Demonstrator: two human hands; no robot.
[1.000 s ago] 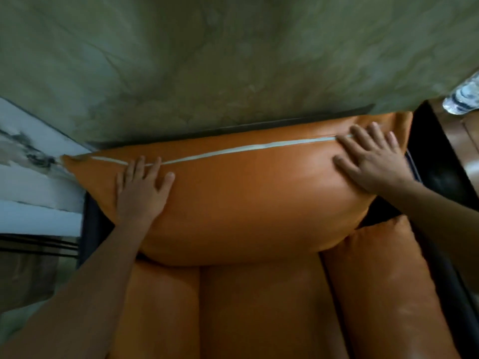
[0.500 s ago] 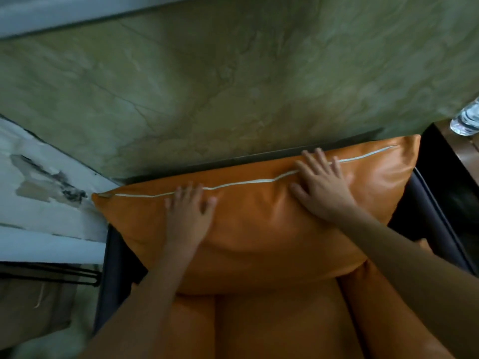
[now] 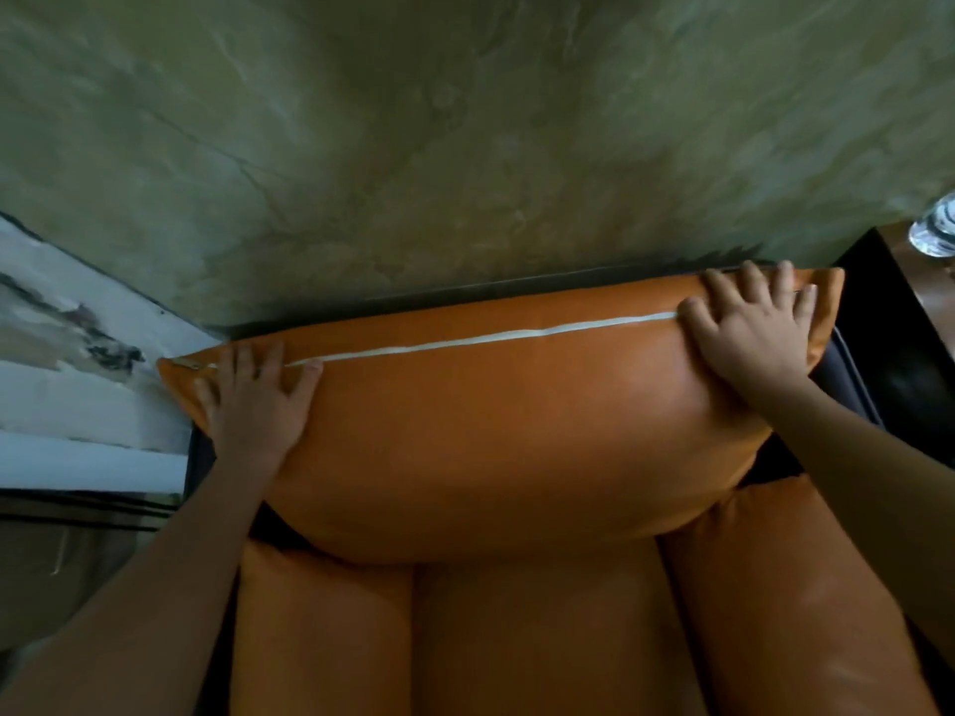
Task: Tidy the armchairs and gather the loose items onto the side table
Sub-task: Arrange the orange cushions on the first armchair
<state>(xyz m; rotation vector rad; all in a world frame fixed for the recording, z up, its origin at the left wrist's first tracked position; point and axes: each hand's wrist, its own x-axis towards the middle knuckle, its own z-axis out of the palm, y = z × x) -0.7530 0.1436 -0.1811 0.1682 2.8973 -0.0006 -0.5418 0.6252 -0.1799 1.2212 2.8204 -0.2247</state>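
**Back cushion under both palms, not yet settled**

While you press the orange back cushion (image 3: 496, 431) against the rear of the armchair (image 3: 517, 638), both hands lie flat on it with fingers spread, gripping nothing. Your left hand (image 3: 253, 400) covers the cushion's left top corner; your right hand (image 3: 749, 328) sits on the right top corner, fingertips reaching over the edge by the white zip line (image 3: 491, 335). The cushion stands upright behind the seat, its top edge near the green wall (image 3: 465, 147).

Watch for these, as I judge them:
- The cover looks smooth and slick, so flat palms may slide instead of seating the cushion.
- Uneven pressure could leave it tilted, or tip it forward onto the seat once you let go.
- A wide sweep of your right arm could knock the clear bottle (image 3: 933, 227) on the side table (image 3: 920, 281), just right of the chair.

Count: two hands, one back cushion, one zip line, two orange side cushions, one bottle, one side table. No loose items show on the seat; whether any lie out of view, you cannot tell.
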